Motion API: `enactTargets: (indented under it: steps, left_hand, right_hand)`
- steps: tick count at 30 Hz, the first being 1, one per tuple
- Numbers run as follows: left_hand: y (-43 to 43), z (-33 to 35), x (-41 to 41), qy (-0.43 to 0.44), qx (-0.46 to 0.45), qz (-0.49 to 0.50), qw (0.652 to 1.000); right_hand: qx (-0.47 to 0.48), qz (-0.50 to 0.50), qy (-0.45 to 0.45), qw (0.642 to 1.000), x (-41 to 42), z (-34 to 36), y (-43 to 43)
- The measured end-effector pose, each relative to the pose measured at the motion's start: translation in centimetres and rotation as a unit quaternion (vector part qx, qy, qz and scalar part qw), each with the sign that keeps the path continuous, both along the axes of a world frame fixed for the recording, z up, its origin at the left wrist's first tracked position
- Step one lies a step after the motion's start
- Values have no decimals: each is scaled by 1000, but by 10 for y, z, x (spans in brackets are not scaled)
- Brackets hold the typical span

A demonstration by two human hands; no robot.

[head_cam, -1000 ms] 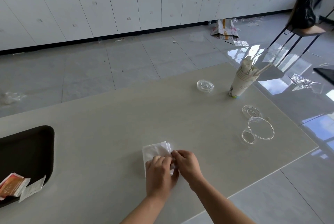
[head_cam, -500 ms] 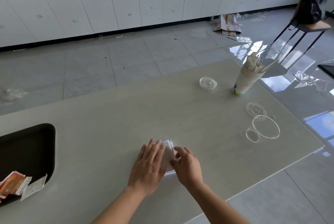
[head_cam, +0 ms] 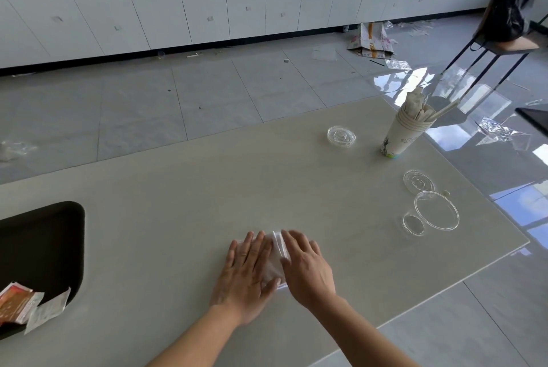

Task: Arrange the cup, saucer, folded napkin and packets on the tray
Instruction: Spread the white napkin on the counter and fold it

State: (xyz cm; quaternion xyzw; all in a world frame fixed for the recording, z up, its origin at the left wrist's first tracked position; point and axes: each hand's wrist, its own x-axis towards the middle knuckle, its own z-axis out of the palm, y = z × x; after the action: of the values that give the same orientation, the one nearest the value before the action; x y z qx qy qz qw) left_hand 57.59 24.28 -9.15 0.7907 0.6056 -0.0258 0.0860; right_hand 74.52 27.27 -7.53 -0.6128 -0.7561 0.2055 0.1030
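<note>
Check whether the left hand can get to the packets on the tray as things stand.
Probably yes. The left hand lies flat on the napkin, holding nothing, and only bare table lies between it and the packets at the tray's near edge.

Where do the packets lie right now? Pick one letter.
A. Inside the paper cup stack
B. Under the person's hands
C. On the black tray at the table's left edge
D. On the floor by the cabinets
C: the packets lie at the near corner of the black tray, far left of both hands pressing the napkin.
</note>
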Motion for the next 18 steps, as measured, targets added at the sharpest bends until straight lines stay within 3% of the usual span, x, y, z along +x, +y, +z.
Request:
enactTargets:
  steps: [5,11,18]
  left_hand:
    - [0,-1,-1,2,-2,-5,1000]
    - [1,4,0,10,15,-13,1000]
    - [-29,-11,-13,-32,19,59,998]
  right_hand:
    - [38,144,-79,986,12,-9,8]
    - [53,139,-85,985,19,-18,7]
    - [34,138,-103,984,22,-27,6]
